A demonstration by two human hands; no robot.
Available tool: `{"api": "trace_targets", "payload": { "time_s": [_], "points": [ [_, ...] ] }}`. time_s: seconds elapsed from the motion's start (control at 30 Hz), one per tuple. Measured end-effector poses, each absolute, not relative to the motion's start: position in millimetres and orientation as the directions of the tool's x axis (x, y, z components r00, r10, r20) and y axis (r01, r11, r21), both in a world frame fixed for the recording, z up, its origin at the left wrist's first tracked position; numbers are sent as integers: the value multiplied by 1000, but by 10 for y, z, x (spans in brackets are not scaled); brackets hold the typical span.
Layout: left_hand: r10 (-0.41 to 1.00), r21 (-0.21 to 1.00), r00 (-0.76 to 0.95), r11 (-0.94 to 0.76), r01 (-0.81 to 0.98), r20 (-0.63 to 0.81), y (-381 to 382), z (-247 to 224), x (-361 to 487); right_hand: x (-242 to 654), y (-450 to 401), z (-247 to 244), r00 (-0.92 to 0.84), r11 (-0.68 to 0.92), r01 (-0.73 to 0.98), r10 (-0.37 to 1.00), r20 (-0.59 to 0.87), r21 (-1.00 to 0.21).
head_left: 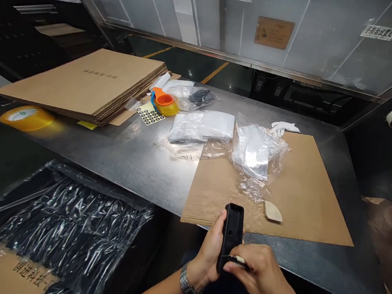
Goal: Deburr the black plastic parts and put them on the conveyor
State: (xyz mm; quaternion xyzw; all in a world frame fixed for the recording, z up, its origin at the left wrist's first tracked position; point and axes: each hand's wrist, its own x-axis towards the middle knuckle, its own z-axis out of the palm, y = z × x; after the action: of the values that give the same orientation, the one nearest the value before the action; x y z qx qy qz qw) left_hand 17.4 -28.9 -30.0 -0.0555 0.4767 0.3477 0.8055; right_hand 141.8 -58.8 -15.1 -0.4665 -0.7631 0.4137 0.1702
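Note:
My left hand (210,245) is closed round a long black plastic part (233,224) with a hollow face and a small round hole, held tilted up at the table's front edge. Pinched in my right hand (266,270) is a slim dark tool with a pale section (238,259); its tip is at the lower end of the black part. Whether the tip touches the plastic I cannot tell. Beyond them, a pale quarter-round piece (272,212) lies on a flat cardboard sheet (301,187).
Clear bags with white sheets (254,154) lie on the metal table (140,160). Behind them are an orange tape dispenser (165,100), a sticker sheet (150,114) and a white glove (286,127). Stacked cardboard (93,77), yellow tape (27,118) and a plastic-lined box (70,227) occupy the left.

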Motion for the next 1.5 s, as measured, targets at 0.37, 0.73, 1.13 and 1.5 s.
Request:
{"api": "trace_targets", "payload": {
  "time_s": [0.37,0.73,1.13,1.5],
  "points": [
    [584,388,216,729,-564,-782,-343,-312,188,1406,-546,-123,-500,124,520,846,-183,-845],
    [482,210,374,791,-574,-793,-322,-322,146,1525,-523,-254,-53,-213,381,966,-251,-900],
    [550,246,382,755,-608,-743,-315,-363,117,1876,-548,-454,66,-308,398,949,-308,-864],
    [554,200,485,773,-602,-677,-311,-367,115,1899,-521,-538,50,-306,330,950,-307,-893]
  ]
}}
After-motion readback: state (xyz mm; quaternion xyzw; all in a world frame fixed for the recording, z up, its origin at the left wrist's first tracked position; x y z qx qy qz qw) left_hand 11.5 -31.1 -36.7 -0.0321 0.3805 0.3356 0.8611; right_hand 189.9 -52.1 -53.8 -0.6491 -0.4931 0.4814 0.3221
